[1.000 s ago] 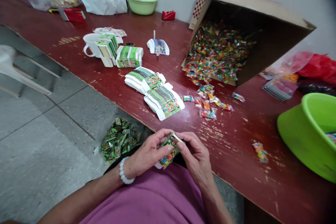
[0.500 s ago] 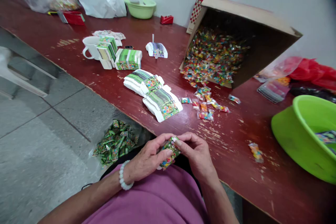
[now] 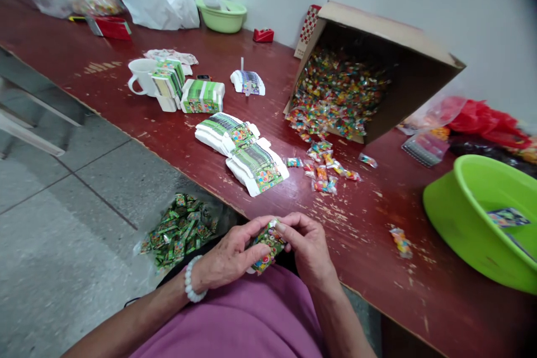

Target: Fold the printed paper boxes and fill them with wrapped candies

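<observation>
Close to my body, a small green printed candy box (image 3: 268, 247) is held between both hands. My left hand (image 3: 232, 254) is closed around its side, thumb across the printed front. My right hand (image 3: 308, 240) pinches the box's upper end, where a white flap shows. Beyond my hands, fanned stacks of flat green boxes (image 3: 258, 165) lie on the red table (image 3: 201, 179). Small wrapped candies (image 3: 323, 170) are scattered to their right. Behind these, a cardboard carton (image 3: 415, 67) lies on its side, its open mouth full of wrapped candies.
A plastic bag of green boxes (image 3: 180, 232) sits low at the left, below the table edge. At the right stands a green basin (image 3: 453, 218). A white mug (image 3: 142, 75) and banded box stacks (image 3: 203, 96) stand farther back. A white chair (image 3: 37, 134) is at far left.
The view has shifted slightly, so the table things sit a little farther left. My hands keep hold of the candy box, with the right fingers still at its upper end.
</observation>
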Demonstrator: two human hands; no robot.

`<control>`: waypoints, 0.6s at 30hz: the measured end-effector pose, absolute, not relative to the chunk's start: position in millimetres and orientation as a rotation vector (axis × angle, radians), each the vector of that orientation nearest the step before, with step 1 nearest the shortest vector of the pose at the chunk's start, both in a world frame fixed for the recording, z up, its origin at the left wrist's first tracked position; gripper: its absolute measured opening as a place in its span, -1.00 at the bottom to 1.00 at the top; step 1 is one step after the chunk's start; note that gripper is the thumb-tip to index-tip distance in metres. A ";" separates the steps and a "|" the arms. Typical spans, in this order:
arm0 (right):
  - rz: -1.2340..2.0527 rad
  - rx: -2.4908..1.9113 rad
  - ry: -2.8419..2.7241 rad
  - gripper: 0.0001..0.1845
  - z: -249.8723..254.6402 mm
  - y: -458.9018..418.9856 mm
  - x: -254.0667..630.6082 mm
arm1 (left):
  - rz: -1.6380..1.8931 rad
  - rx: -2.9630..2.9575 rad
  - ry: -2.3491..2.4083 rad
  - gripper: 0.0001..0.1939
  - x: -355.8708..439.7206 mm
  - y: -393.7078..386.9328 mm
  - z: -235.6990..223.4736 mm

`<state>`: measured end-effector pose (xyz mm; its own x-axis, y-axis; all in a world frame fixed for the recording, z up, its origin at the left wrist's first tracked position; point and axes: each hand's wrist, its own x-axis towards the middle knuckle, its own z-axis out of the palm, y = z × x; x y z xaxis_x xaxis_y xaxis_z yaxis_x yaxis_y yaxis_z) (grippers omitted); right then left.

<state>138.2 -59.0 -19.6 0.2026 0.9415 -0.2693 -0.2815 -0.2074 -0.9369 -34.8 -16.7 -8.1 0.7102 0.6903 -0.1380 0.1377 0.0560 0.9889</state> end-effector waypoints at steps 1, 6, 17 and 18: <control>1.292 -1.290 -0.726 -0.79 -19.2 -58.9 137.0 | 0.479 1.499 0.733 -0.44 -35.1 -16.9 -9.1; 1.196 -1.297 -0.855 -0.84 -20.3 -61.2 132.3 | 0.497 1.511 0.812 -0.36 -37.7 -21.7 -14.9; 1.181 -1.237 -0.846 -0.83 -27.9 -63.8 131.9 | 0.438 1.564 0.775 -0.36 -39.9 -23.1 -13.1; 1.171 -1.234 -0.873 -0.84 -27.1 -64.0 131.4 | 0.448 1.547 0.772 -0.35 -39.7 -23.8 -13.6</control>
<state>131.4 -64.0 -27.1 0.2210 0.9704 -0.0973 -0.1836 -0.0566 -0.9814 -39.7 -23.8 -13.6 0.6966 0.6998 -0.1585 0.2092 0.0133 0.9778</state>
